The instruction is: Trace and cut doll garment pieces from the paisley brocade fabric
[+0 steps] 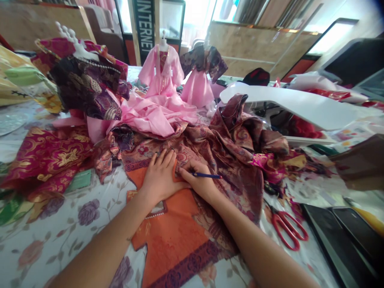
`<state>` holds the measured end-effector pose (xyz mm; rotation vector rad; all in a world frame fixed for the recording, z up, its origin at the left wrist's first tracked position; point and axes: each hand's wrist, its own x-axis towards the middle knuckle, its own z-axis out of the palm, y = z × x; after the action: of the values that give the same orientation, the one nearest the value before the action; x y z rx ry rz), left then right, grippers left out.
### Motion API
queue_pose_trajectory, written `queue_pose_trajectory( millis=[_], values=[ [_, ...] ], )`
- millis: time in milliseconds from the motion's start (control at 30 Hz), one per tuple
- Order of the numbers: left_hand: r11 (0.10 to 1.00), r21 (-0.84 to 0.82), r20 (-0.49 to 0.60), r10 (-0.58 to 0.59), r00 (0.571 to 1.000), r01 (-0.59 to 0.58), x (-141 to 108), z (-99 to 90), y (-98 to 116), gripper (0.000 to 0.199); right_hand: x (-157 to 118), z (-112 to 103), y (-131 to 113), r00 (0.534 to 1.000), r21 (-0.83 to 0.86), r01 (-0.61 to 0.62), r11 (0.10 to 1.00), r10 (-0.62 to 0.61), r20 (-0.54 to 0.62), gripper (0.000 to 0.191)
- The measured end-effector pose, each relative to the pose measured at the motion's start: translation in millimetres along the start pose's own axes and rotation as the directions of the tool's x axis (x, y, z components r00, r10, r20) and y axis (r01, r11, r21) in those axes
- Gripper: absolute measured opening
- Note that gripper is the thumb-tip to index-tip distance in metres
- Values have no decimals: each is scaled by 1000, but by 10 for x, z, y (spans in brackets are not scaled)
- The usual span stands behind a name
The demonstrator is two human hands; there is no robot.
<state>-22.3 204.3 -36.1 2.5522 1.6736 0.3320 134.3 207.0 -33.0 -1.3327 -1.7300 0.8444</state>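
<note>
While the left hand (162,176) lay flat on the orange garment-shaped piece (168,236), its fingers slightly spread and gripping nothing, the right hand (198,178) had its fingers curled closed around a blue pen (207,175) just beside it. The pen's tip was hidden by the hand.

The orange piece lay flat toward the near edge of the flower-printed bench (111,194), partly over a patterned cloth (234,176) that spread loosely toward the right and far edges. Judging by how things lay, the orange piece was well advanced: it had its full outline, purple bands at both ends and a row of pearls (155,216) at the neck opening. The patterned cloth seemed much less far along, lying bunched, with no garment outline that could be made out and no pen line visible. The red-handled scissors (289,228) rested near the right edge, in neither hand. Small dressed forms (162,74) stood toward the far edge.

Beyond the bench, a dark sign (145,28) read "INTERNE", its ending unclear. Marks on yellow packaging (15,90) at the far left corner could not be read, and no brand showed on the phone (358,224) at the right edge.
</note>
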Motion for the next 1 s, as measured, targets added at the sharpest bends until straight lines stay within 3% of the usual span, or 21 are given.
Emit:
queue_pose_trajectory(
  millis=[133, 1000],
  values=[
    [1000, -1, -1, -3, 1000, 3, 2, -4, 4, 85, -6, -16, -11, 999, 21, 17, 1000, -18, 46, 20],
    [1000, 24, 7, 3, 1000, -3, 4, 13, -3, 85, 1, -33, -19, 999, 82, 11, 997, -15, 49, 20]
  ],
)
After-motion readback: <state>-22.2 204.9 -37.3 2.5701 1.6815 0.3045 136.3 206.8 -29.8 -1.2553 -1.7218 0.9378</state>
